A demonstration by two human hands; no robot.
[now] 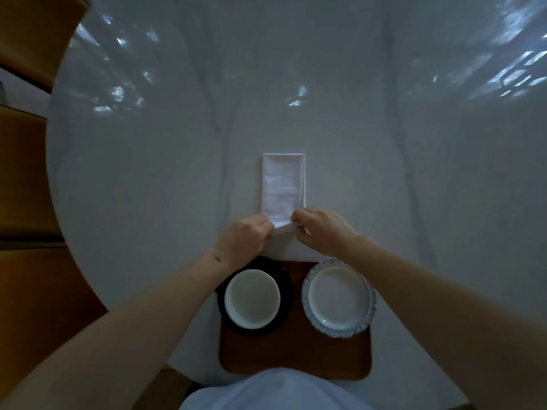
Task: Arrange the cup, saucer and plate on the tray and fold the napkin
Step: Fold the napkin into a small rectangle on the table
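White cloth is covering the round table [148,173], with wood flooring showing at nine o'clock. We are pinching the near end of the napkin [282,187], a long folded strip running toward twelve o'clock: left hand [244,236] and right hand [321,229] both closing on its layered edge. Toward six o'clock the wooden tray [296,350] is carrying the white cup [252,298] on its dark saucer [285,279] at left and the fluted plate [339,298] at right.
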